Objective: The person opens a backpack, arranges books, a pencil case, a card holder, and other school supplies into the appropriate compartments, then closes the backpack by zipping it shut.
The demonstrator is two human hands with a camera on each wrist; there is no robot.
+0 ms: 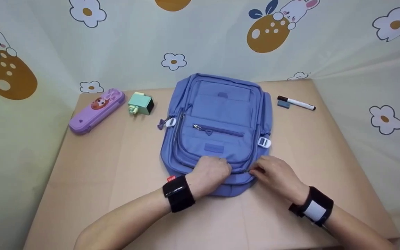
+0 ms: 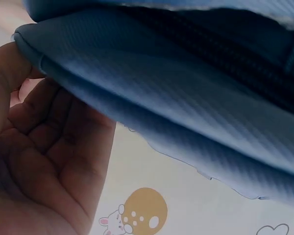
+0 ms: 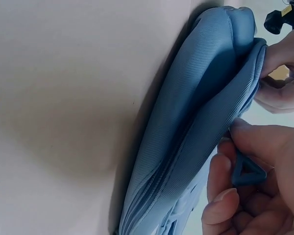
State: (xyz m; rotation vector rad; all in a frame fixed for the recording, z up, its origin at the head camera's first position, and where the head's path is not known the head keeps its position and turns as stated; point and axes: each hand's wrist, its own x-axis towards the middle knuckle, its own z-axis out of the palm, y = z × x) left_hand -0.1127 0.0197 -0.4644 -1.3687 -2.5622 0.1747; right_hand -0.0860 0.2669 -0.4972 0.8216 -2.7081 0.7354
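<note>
Right wrist view: the right hand (image 1: 280, 177) pinches a dark-blue, triangular zipper pull (image 3: 249, 180) between thumb and fingers, near five o'clock on the blue fabric backpack (image 1: 217, 139), which lies on a tan table (image 1: 92, 173). Towards six o'clock, the left hand (image 1: 209, 176) grips the bag's edge. The step looks like working a front zip; whether opening or closing, I cannot tell. Drawing the pull along calls for taut fabric, and the left hand covers part of the track. Around the bag, a mint-green, boxy object (image 1: 139, 101) sits towards ten o'clock, a long purple pencil case (image 1: 94, 114) beyond it; towards two lie a black-capped white marker (image 1: 300, 104) and a small blue-grey block (image 1: 283, 104).
</note>
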